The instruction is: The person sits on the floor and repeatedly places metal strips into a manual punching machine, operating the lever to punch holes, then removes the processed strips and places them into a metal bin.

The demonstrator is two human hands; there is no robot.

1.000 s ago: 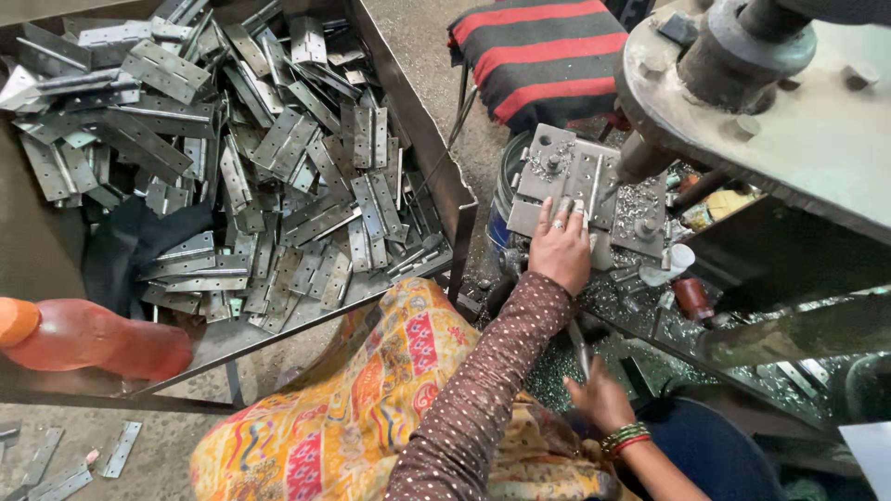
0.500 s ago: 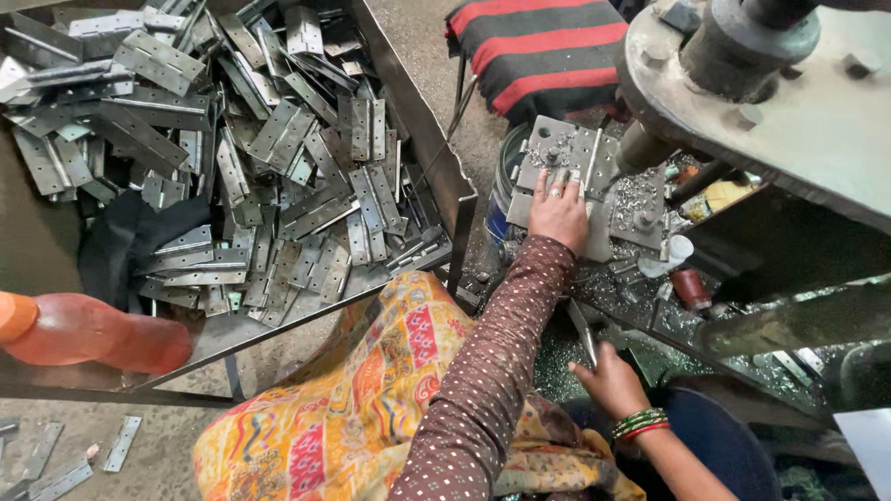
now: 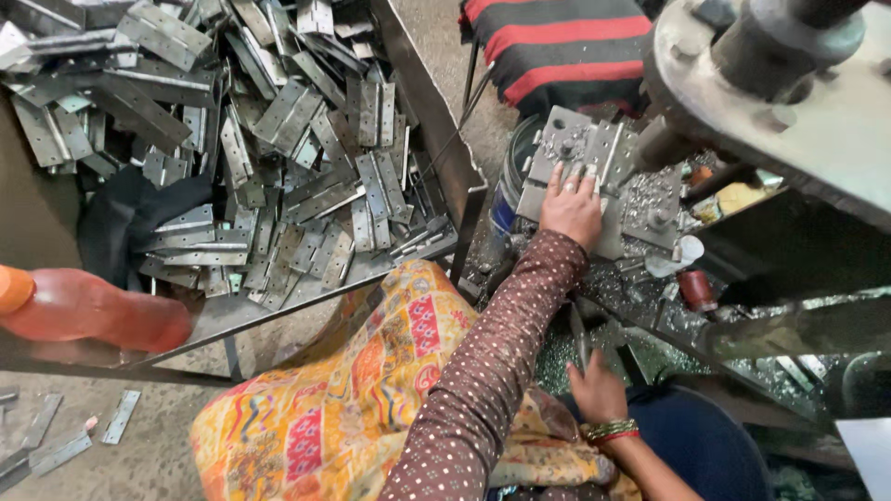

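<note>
Seen from the head camera, the left hand [image 3: 573,210], in a brown dotted sleeve, lies flat with fingers spread and pressed down on a grey metal hinge plate [image 3: 577,148]; it is not closed around it, only resting on top. That plate sits on the press bed [image 3: 650,199], just under the large round machine head [image 3: 742,65] at the upper right, with metal chips scattered around it. The right hand [image 3: 596,390], wearing coloured bangles at the wrist, is lower down near the person's lap, its fingers curled together around a thin dark lever [image 3: 577,336] that runs up toward the machine. To the left, a big metal tray [image 3: 436,111] is heaped with loose hinges [image 3: 278,139], and a black cloth [image 3: 130,218] lies among them. An orange plastic bottle [image 3: 83,311] lies at the tray's near edge. A striped red and black cushion [image 3: 557,46] rests at the top, beyond the plate. A yellow patterned garment [image 3: 334,399] covers the person's knees.
</note>
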